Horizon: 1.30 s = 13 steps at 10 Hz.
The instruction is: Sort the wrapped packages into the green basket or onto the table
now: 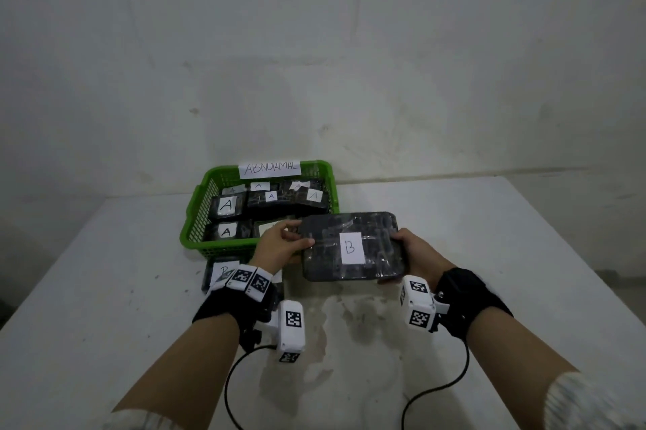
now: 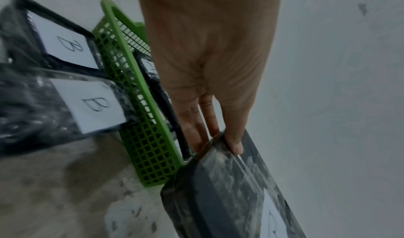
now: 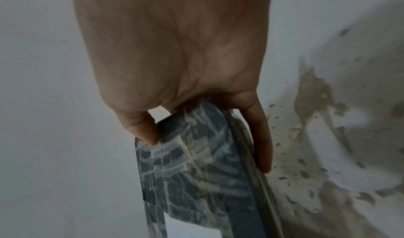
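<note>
Forearms and wrist-worn cameras nearest. Worktop [image 1: 489, 255], white, stained. Green basket [image 1: 195, 220], labelled ABNORMAL, holds A-marked packages [image 1: 227, 206]. Package B [image 1: 351, 246], black, film-wrapped, held above worktop just right of basket. Left hand [image 1: 279, 244] and right hand [image 1: 416, 249] each pinching one end, thumbs on top.

A pale grey-white wall [image 1: 314, 45] fills the upper half of the head view, plain and marked with faint scuffs and small dark spots. Below it stands a white table [image 1: 489, 237], its far edge meeting the wall. The tabletop is worn, with brownish stains and dark specks near its middle [image 1: 335, 321]. The light is dim and even, casting soft shadows.
</note>
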Available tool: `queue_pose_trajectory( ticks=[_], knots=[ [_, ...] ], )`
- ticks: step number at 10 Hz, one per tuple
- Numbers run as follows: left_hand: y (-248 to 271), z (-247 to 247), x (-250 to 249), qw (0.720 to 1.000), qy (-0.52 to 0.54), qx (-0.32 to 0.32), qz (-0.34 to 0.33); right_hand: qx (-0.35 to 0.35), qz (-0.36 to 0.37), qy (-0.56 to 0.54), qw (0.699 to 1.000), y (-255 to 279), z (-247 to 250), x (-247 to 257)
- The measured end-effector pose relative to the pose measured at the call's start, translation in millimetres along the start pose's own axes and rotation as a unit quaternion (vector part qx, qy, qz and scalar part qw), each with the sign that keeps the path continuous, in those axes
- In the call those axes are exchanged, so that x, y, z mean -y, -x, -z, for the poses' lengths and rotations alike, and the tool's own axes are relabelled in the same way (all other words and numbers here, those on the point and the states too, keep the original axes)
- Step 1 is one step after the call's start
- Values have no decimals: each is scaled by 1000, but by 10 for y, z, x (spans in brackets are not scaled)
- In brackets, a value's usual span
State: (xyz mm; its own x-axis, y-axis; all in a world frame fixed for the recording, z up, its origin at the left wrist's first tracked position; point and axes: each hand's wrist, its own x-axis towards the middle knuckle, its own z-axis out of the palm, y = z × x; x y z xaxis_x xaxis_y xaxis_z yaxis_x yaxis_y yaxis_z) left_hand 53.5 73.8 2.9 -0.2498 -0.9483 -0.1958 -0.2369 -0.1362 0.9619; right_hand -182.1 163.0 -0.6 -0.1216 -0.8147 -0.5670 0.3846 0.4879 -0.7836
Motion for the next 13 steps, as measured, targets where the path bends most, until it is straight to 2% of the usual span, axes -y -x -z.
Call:
queue_pose_trajectory(
  ticks=[1, 3, 4, 7, 9, 11, 12, 13],
  knots=[
    [59, 64, 246, 999, -2, -28, 30, -30, -28, 61, 997, -37, -54, -166],
    [169, 41, 461, 996, -73, -15, 40, -76, -66, 105, 989, -227, -108, -358],
    [175, 77, 508, 984, -179, -14, 20, -84, -57, 127, 987, -322, -154, -402],
    [229, 37, 454, 961, -275, 19, 5, -95, -36, 180, 978, -426, -342, -431],
    [194, -2, 530, 954, -298, 13, 19, -96, -23, 144, 985, -509, -318, -553],
    [267, -12, 488, 978, -205, -36, -6, -75, -33, 179, 980, -444, -136, -475],
    [449, 115, 466, 989, -121, -79, -37, -62, -36, 186, 980, -228, 132, -435],
    [845, 330, 442, 988, -29, -150, -4, -29, -29, 212, 976, 202, 560, -497]
  ],
)
